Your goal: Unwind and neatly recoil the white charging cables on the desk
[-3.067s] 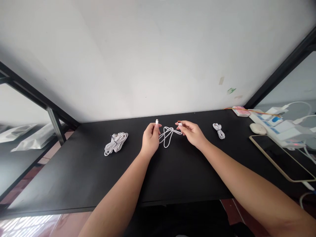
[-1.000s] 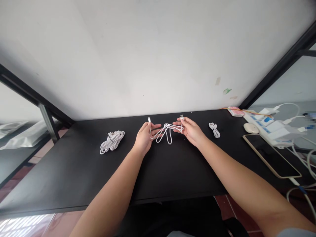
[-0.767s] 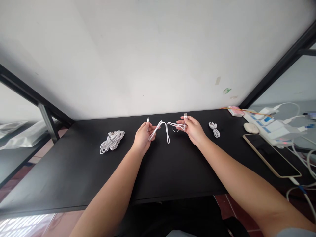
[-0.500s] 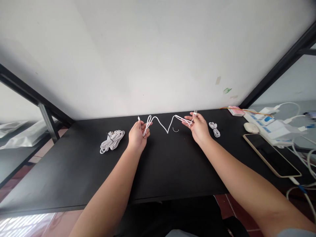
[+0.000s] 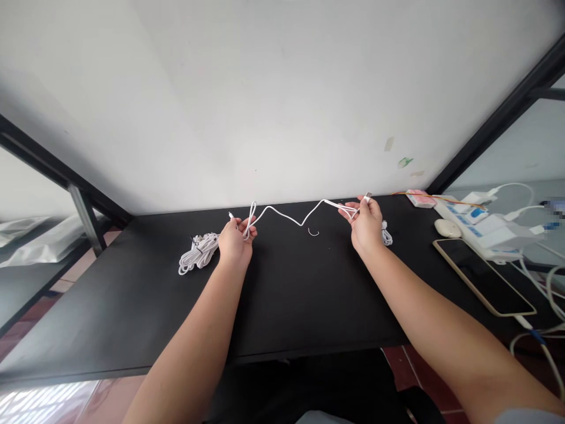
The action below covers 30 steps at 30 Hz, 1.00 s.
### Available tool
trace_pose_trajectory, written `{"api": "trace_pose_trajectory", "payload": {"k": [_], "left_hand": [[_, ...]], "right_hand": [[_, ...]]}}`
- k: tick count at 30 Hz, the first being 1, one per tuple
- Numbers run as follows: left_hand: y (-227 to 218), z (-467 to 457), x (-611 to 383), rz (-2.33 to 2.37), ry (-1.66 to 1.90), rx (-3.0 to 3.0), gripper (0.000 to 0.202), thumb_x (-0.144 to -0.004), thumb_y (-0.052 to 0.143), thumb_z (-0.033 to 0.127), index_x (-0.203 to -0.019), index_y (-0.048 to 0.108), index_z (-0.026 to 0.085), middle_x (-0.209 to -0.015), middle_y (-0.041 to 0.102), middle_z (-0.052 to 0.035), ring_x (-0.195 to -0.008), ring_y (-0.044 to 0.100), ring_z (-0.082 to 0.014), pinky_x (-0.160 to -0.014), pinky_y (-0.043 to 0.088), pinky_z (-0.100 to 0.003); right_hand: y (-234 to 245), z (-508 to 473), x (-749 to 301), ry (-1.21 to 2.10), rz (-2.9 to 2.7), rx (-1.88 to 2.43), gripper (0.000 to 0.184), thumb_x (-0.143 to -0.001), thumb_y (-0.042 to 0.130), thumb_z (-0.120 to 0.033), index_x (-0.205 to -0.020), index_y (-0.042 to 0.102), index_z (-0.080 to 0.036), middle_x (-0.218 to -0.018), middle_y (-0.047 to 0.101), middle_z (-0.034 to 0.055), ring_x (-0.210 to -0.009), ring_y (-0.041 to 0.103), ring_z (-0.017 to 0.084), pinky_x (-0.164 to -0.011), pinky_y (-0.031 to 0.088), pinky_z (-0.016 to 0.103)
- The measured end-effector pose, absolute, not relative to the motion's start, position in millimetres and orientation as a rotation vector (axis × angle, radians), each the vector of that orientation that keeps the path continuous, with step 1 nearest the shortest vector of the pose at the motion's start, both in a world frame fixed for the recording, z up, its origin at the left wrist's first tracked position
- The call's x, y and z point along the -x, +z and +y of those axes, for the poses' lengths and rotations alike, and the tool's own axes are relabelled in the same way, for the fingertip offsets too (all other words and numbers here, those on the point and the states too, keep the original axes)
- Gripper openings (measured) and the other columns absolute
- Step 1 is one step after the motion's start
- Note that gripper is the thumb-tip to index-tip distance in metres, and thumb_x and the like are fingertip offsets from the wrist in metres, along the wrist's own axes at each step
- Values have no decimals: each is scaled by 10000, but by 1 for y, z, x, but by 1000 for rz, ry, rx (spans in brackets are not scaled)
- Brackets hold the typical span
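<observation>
A white USB charging cable (image 5: pixel 283 215) stretches between my two hands above the black table, its middle kinked in a zigzag. My left hand (image 5: pixel 236 240) is closed on one end, with a small plug poking up past the thumb and loops hanging over the fingers. At the other end my right hand (image 5: pixel 367 221) pinches the flat USB plug (image 5: pixel 368 198), and folded strands lie across its fingers. A bundle of tied white cables (image 5: pixel 198 254) rests just left of my left hand. Behind my right wrist, a smaller coiled cable (image 5: pixel 386 235) is partly hidden.
The black table (image 5: pixel 291 306) meets a white wall. A short twist tie (image 5: pixel 313 232) lies mid-table. To the right are a phone (image 5: pixel 483 277), a white earbud case (image 5: pixel 447 228), a power strip (image 5: pixel 465 221) with plugged chargers, and a pink-white box (image 5: pixel 421 198).
My hands have moved apart, the left one leftward and the right one rightward, drawing the cable straighter between them. My right hand now partly covers the small coiled cable.
</observation>
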State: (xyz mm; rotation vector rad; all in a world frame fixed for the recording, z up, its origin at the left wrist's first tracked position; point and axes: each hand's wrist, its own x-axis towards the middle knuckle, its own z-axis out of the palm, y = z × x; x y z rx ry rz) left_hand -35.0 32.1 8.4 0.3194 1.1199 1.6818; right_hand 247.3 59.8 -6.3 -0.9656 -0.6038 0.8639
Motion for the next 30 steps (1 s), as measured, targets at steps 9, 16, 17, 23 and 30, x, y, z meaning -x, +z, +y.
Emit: {"api": "trace_pose_trajectory", "payload": {"k": [9,16,17,23,30], "left_hand": [[11,35,44,1121,1807,-251,177,-994,343,163,-856,450,189,-716,692,-67,-462,556,-117,-492,432,-233],[13,34,42,1117,1787,-260,167,-987,350,177,-856,452,191,-715,692,-66,-472,581,-130,-502,457,-240],[14,33,40,1115,1768,-267,170,-989,350,185,-855,455,190,-708,690,-66,-475,590,-134,-503,465,-243],[12,26,21,1099,1588,-388,160,-971,387,198,-839,475,177,-704,704,-89,-536,681,-184,-509,517,-263],[4,18,7,1075,1424,-502,156,-968,417,230,-848,495,168,-705,718,-106,-610,736,-241,-536,571,-311]], "right_hand": [[-5,60,-250,863,-596,1011,139,-1019,489,-374,-984,528,-245,-725,674,-35,-723,761,159,-707,622,296],[-7,58,-248,1104,-539,1180,196,-1045,414,-363,-905,491,-249,-829,702,7,-762,748,198,-681,657,470],[-7,57,-246,1170,-518,1182,207,-1046,414,-339,-877,483,-241,-842,702,23,-801,751,213,-686,659,506],[-1,47,-232,1454,-421,1078,219,-1027,469,-235,-810,492,-211,-901,711,103,-980,748,236,-786,674,438],[-2,46,-231,1480,-529,1023,237,-1024,490,-232,-800,553,-182,-948,766,147,-976,760,246,-781,670,357]]}}
